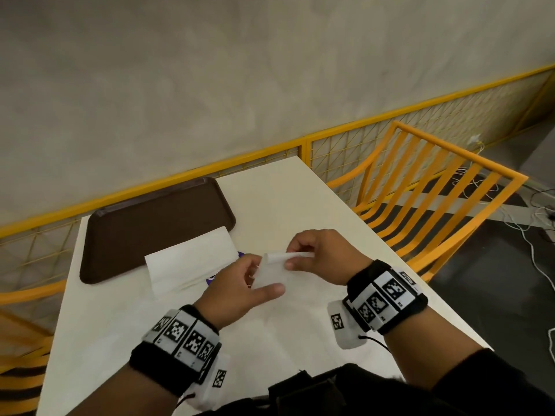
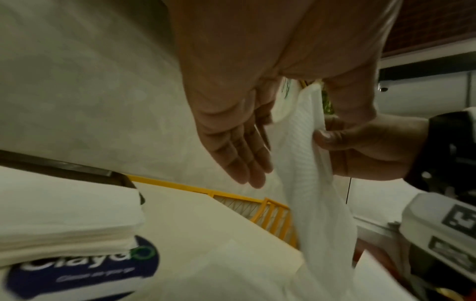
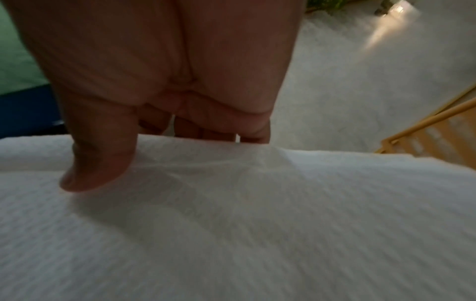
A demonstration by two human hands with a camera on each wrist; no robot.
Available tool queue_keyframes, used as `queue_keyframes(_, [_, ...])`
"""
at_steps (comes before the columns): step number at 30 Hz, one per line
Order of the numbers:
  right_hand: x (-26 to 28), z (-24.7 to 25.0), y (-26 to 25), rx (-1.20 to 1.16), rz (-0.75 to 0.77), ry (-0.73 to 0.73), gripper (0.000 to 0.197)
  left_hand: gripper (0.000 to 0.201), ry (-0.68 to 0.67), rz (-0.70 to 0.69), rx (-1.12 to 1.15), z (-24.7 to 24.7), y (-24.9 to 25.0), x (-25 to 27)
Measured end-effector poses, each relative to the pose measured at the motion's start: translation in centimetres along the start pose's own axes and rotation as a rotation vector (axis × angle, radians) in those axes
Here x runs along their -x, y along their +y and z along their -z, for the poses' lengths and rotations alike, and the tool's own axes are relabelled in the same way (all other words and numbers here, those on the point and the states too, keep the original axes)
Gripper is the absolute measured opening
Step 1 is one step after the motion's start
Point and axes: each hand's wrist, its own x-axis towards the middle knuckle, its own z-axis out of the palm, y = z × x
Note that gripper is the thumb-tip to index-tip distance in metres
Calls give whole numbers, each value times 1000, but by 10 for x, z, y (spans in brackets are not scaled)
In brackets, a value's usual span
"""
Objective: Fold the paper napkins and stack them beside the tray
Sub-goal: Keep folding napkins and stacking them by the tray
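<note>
A white paper napkin [image 1: 271, 273] hangs above the white table [image 1: 300, 202], in front of me. My right hand [image 1: 292, 257] pinches its top edge between thumb and fingers; the right wrist view shows the hand [image 3: 144, 150] with its thumb pressed on the ribbed napkin [image 3: 257, 224]. My left hand [image 1: 264, 277] stays open at the napkin's left side, thumb out in front; in the left wrist view its straight fingers [image 2: 242, 154] lie beside the hanging napkin [image 2: 306, 173]. A stack of flat napkins [image 1: 192, 259] lies on a blue-labelled pack [image 2: 77, 270], overlapping the brown tray [image 1: 150, 223].
An orange slatted chair [image 1: 435, 190] stands at the table's right edge, and another chair [image 1: 24, 295] at the left. A yellow mesh railing [image 1: 270, 151] runs behind the table along the wall. Cables [image 1: 534, 235] lie on the dark floor at right.
</note>
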Motion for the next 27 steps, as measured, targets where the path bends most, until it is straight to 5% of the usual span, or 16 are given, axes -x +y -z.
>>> queue_keyframes(4, [-4,-7,-6,-17,7,237,40,23,260,-40,104,13,13,4])
queue_keyframes(6, [-1,-9,0,-110,-173,370,67,19,281,-35,314,24,14,10])
queue_keyframes(10, [9,-20,9,-633,-571,96,78,16,322,-35,574,45,8,24])
queue_keyframes(14, [11,-30,5,-985,-487,28,34,15,407,-23,650,54,1,34])
queue_keyframes(17, [6,-31,1,-1176,-435,72,19,25,413,-36,690,56,-5,41])
queue_keyframes(21, [4,-29,-4,-1184,-367,46,20,77,324,-72,702,60,-14,48])
queue_keyframes(27, [5,-28,-8,-1145,-301,51,58,91,334,69,683,66,-18,56])
